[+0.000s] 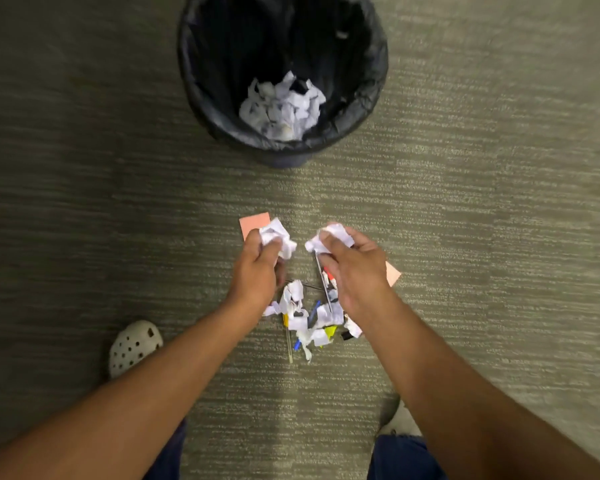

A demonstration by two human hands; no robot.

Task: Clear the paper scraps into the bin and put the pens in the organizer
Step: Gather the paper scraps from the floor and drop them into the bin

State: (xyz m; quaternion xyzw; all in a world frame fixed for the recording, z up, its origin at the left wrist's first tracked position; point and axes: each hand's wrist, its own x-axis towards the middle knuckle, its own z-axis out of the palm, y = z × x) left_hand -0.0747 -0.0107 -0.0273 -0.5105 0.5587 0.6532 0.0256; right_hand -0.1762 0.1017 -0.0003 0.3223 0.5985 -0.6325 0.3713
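A black-lined bin [201, 88] stands on the carpet at the top centre, with crumpled white paper [283, 107] at its bottom. Below it, my left hand [257, 268] is shut on a wad of white paper scraps [278, 235]. My right hand [352, 268] is shut on another white wad [333, 239]. Both hands hover above a small heap of white scraps [309, 320] mixed with several pens [314, 310] on the floor. No organizer is in view.
Two pink sticky notes lie on the carpet, one [252, 223] behind my left hand, one [394, 273] beside my right wrist. A white perforated clog [134, 346] is at lower left; another foot [400, 422] is at lower right.
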